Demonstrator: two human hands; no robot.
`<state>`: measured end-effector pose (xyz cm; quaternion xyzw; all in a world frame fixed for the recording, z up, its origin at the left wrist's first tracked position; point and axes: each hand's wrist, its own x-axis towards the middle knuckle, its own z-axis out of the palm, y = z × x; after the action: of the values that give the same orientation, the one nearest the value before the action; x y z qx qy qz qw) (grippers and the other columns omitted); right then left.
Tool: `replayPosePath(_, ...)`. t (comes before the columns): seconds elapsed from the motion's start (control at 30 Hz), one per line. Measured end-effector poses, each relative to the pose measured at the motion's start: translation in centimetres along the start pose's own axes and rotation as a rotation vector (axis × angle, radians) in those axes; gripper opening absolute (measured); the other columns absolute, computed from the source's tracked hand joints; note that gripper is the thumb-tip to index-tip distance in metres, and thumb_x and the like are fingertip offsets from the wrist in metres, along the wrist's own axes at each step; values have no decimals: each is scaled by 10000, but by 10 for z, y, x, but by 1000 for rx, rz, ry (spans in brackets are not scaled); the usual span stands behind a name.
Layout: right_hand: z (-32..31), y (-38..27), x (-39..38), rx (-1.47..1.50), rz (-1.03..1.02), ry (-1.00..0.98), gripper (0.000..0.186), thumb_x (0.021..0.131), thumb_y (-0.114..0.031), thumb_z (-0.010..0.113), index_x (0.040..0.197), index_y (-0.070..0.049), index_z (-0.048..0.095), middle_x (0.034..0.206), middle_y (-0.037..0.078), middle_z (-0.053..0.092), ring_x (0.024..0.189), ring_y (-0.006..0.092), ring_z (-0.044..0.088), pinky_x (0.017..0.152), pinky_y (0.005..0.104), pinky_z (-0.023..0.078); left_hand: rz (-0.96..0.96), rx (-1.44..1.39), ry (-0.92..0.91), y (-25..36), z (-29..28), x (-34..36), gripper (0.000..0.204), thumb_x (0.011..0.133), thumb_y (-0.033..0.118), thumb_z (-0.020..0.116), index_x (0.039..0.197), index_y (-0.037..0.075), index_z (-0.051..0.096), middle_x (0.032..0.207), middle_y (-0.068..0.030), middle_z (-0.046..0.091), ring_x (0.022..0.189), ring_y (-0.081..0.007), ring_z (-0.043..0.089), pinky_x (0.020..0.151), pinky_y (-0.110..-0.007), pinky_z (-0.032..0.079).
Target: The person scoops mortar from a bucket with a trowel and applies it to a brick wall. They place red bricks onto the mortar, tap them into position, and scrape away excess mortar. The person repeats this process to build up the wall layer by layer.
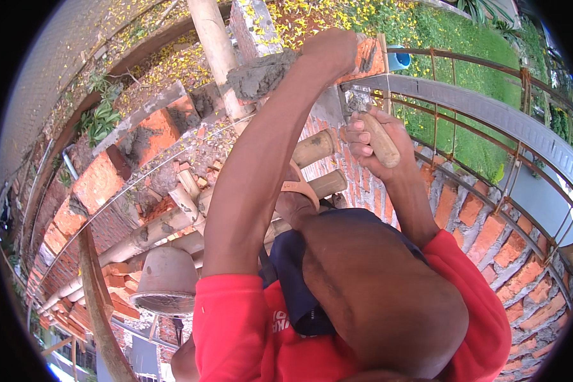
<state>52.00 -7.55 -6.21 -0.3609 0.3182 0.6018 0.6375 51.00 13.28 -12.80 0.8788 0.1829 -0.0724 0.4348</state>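
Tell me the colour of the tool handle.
The tool handle is light brown; head view shows it.

White lettering (279, 320) on red shirt (230, 318), partly covered.

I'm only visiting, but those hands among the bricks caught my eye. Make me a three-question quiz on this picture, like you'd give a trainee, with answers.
1. Which of the person's hands grips the wooden handle?
2. True or false: the person's sleeves are blue.
3. Which of these is nearest to the left hand?
A) the grey bucket
B) an orange brick
C) the green grass

Key
1. The right hand, with its fingers closed around it.
2. False: the sleeves are red.
3. B, the orange brick.
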Motion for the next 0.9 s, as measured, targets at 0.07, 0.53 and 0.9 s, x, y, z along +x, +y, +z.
replayPosePath(0.07, 3, -3, -5, -47, -50, 25, 410, 1121, -309, 378, 1119, 60, 557, 896, 125, 561, 692, 202, 532, 497, 327, 444, 6, 3, -16, 0, 1, 0, 341, 873, 118, 722, 1209, 65, 747, 1164, -188, 760, 1090, -374, 744, 895, -513, 606)
replayPosePath(0.53, -8, 32, -33, -428, -219, 169, 414, 1149, -379, 361, 1189, -10, 545, 861, 83, 564, 601, 176, 557, 447, 319, 474, 8, -89, 83, -7, 21, 21, 264, 921, 145, 637, 1104, 45, 799, 1171, -188, 769, 1078, -342, 760, 881, -462, 615)
replayPosePath(0.9, -44, 42, -72, -864, -291, 323, 428, 1099, -440, 489, 1207, -33, 561, 841, 46, 598, 559, 125, 568, 462, 276, 477, 15, 16, 79, -9, 25, 23, 234, 841, 88, 723, 1057, 43, 801, 1085, -199, 779, 1027, -350, 766, 835, -461, 620)
